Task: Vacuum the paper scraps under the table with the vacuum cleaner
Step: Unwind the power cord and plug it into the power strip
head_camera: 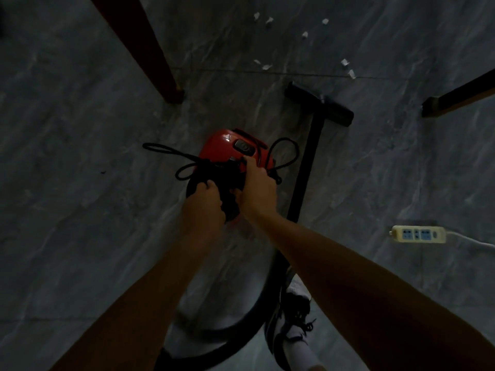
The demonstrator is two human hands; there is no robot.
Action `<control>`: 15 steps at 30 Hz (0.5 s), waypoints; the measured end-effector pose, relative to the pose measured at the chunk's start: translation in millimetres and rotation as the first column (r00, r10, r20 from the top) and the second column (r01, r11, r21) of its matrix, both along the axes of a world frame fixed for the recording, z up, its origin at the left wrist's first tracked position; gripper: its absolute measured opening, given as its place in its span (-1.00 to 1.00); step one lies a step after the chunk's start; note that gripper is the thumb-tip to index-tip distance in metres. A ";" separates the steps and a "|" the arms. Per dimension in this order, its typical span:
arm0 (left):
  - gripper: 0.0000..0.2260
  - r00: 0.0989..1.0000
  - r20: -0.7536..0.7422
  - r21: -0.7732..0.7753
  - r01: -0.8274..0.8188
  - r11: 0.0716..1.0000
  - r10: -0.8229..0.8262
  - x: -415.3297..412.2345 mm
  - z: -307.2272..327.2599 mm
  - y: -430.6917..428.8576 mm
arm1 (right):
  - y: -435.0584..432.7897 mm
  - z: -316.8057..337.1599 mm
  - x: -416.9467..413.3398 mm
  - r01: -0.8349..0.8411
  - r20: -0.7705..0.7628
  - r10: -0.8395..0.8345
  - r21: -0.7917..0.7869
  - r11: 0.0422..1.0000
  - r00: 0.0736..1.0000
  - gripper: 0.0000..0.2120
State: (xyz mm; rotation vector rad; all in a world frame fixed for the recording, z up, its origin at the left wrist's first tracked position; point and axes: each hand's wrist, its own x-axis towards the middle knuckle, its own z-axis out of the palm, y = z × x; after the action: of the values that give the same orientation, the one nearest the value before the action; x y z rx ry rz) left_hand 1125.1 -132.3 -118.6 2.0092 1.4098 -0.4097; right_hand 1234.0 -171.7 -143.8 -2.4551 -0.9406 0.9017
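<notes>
Black cord (211, 167) atop vacuum cleaner (227, 145), gripped by left hand (203, 207), right hand (258, 188) (paper scraps (305, 35) beyond)

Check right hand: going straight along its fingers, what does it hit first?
Likely the red domed vacuum cleaner body, around its dark oval switch. The right hand, gripping the coiled black power cord, is nearly on it. Depth is unclear.

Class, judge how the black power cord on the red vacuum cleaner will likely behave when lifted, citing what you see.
The power cord is probably floppy: its loops droop loosely beside the vacuum cleaner. It may well tangle, since loops cross where the left hand and right hand grip the bundle. Thin, so likely light.
</notes>
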 end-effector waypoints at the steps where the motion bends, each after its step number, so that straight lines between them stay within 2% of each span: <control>1: -0.43 1.000 0.007 0.007 0.007 1.000 -0.007 -0.7 -3.0 -0.7 | 1.1 -2.6 2.0 -0.005 0.065 0.006 -0.015 1.000 0.998 -0.47; 3: -0.43 1.000 0.014 0.021 0.020 1.000 -0.020 -1.6 -6.4 -2.7 | 2.2 -9.0 7.4 -0.044 0.133 0.057 -0.099 0.994 0.989 -0.66; 6: -0.44 0.999 -0.007 0.031 0.037 0.999 -0.037 -0.6 -6.3 -2.5 | -1.8 -13.7 15.6 -0.171 0.122 0.198 -0.199 0.965 0.973 -0.85; 11: -0.49 0.997 -0.040 0.012 0.064 0.998 -0.063 2.3 -2.8 0.0 | -22.7 -7.3 28.1 -0.389 0.249 0.452 -0.264 0.883 0.856 -0.78; 15: -0.59 0.994 -0.069 0.014 0.085 0.996 -0.084 4.4 -2.2 1.1 | -50.3 -6.6 45.6 -0.405 0.296 0.480 -0.279 0.871 0.826 -0.73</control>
State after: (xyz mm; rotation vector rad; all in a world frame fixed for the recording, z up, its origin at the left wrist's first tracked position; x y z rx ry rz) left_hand 1129.5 -131.2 -120.8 2.0919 1.3761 -0.5092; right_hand 1279.6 -222.1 -150.4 -2.6795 -1.6855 0.7216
